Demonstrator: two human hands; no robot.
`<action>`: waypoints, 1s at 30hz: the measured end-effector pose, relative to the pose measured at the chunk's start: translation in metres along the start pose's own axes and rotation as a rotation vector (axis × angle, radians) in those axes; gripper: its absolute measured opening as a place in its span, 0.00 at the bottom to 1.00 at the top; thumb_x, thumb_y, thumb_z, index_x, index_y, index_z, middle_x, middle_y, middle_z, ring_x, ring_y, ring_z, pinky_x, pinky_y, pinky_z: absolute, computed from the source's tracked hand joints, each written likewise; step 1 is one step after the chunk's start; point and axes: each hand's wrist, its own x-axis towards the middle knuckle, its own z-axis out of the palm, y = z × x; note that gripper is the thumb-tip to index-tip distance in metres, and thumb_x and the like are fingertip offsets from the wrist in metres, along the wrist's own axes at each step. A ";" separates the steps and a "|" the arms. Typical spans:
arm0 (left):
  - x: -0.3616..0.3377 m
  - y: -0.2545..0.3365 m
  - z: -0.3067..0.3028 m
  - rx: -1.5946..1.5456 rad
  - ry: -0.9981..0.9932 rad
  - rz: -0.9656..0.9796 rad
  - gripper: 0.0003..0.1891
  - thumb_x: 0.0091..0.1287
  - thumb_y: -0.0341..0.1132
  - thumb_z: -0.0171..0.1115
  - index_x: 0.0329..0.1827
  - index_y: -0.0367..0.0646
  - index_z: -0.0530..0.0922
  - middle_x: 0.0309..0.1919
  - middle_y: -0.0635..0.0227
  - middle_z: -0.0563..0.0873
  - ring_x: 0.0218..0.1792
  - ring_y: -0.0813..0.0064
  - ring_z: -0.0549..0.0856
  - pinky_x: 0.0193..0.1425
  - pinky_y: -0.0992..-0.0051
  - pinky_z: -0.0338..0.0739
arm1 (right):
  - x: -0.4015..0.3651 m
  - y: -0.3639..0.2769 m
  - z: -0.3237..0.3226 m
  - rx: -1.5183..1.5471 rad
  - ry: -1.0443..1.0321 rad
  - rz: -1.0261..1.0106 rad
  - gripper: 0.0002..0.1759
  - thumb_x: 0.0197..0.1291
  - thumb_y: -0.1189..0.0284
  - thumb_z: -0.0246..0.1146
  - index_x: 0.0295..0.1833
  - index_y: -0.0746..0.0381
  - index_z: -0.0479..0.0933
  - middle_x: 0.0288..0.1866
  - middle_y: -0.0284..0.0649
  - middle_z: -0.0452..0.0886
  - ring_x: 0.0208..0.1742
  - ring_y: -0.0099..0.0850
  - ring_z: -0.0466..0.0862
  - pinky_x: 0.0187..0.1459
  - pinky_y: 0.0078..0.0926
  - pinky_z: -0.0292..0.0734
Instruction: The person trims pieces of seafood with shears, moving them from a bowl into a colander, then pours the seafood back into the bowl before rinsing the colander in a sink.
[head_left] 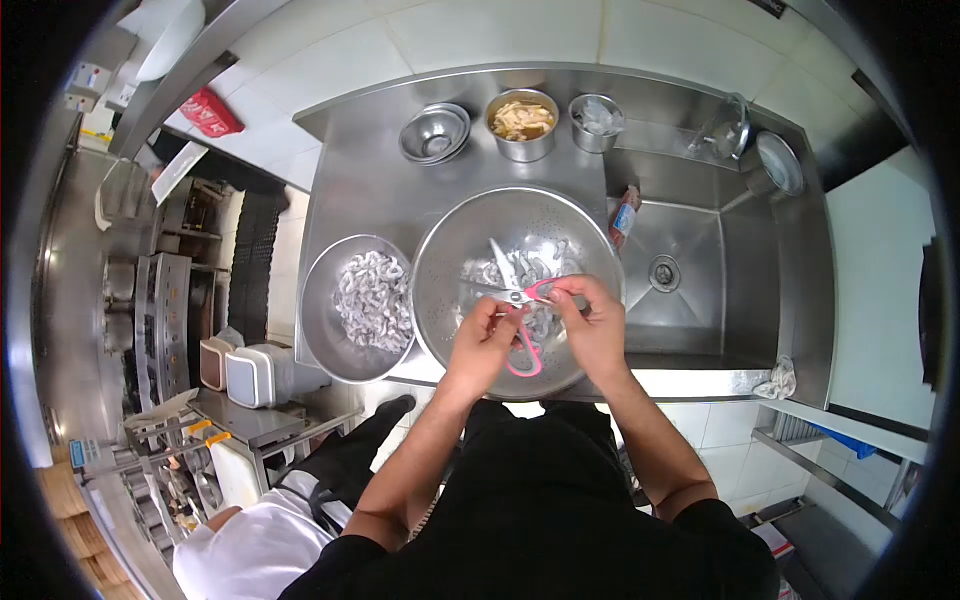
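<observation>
A pair of scissors [515, 296] with pink handles is spread wide open above a large perforated steel colander [450, 235]. My right hand [597, 325] is closed, pinching near the upper pink handle. Close to the pivot and lower handle, my left hand [485, 340] has its fingers closed on the scissors; whether they also hold something small is hidden. One blade points away from me and the other to the left. Grey raw shrimp [560, 258] lie in the colander beneath, partly covered by my hands and the scissors.
Left of the colander, a steel bowl [322, 300] holds peeled-looking shrimp [372, 300]. Stacked bowls [432, 135], a pot of yellowish pieces [522, 120] and a smaller pot [597, 122] stand behind. A sink [690, 320] with a packet [625, 217] is right; a person in white [250, 545] is lower left.
</observation>
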 end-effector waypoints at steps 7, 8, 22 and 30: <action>0.003 -0.002 -0.005 -0.062 0.095 0.108 0.05 0.79 0.27 0.54 0.47 0.41 0.79 0.44 0.66 0.88 0.41 0.78 0.84 0.47 0.75 0.80 | 0.024 -0.028 -0.045 0.144 0.164 -0.053 0.08 0.70 0.76 0.71 0.52 0.64 0.85 0.45 0.33 0.89 0.47 0.22 0.86 0.52 0.24 0.80; 0.002 -0.002 -0.011 -0.077 0.098 0.092 0.05 0.80 0.28 0.54 0.48 0.41 0.79 0.46 0.66 0.89 0.42 0.79 0.84 0.48 0.75 0.79 | 0.031 -0.030 -0.061 0.123 0.187 0.027 0.08 0.72 0.75 0.69 0.54 0.63 0.85 0.45 0.35 0.89 0.46 0.21 0.85 0.51 0.22 0.79; -0.007 -0.001 -0.013 -0.203 0.101 0.000 0.03 0.81 0.30 0.58 0.49 0.43 0.80 0.47 0.68 0.89 0.39 0.82 0.81 0.44 0.78 0.75 | 0.049 -0.064 -0.189 0.790 0.134 0.073 0.21 0.81 0.61 0.60 0.60 0.70 0.79 0.55 0.48 0.88 0.54 0.36 0.88 0.59 0.35 0.83; -0.012 0.011 -0.001 -0.140 -0.014 0.021 0.04 0.81 0.29 0.57 0.52 0.44 0.80 0.47 0.68 0.89 0.44 0.80 0.83 0.48 0.76 0.75 | 0.048 0.025 -0.218 -0.556 0.549 -0.049 0.20 0.75 0.59 0.68 0.54 0.67 0.84 0.57 0.40 0.86 0.54 0.26 0.83 0.59 0.27 0.77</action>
